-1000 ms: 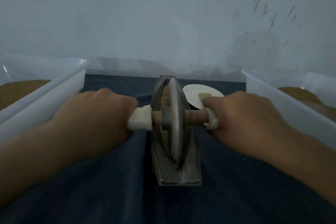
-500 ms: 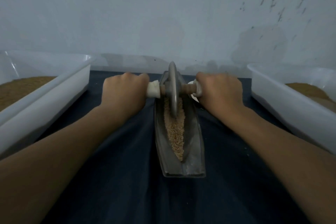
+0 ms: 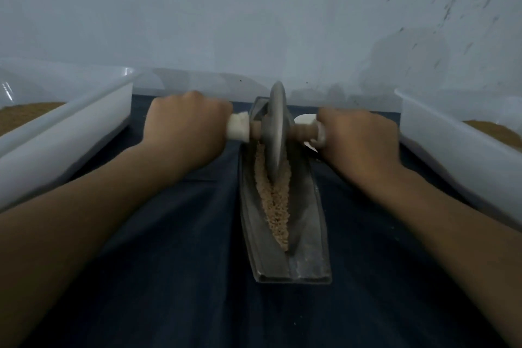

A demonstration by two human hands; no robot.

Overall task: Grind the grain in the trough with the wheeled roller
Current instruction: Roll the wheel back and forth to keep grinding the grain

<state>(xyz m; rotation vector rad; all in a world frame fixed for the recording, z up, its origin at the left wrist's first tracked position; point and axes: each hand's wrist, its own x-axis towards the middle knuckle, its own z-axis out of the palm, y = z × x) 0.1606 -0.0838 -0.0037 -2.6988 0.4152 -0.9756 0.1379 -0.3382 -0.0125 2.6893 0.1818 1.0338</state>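
Your left hand [image 3: 185, 124] and right hand [image 3: 358, 135] are each curled tight round one end of the roller [image 3: 275, 130] axle. Its wheel stands upright between your fists, at the far end of the trough [image 3: 309, 206]. The grain [image 3: 275, 206] lies in the groove, from under the wheel back toward you.

Upright wheeled roller [image 3: 275, 133] at far end of trough [image 3: 310, 234]; grain [image 3: 275, 206], perhaps crushed, inside
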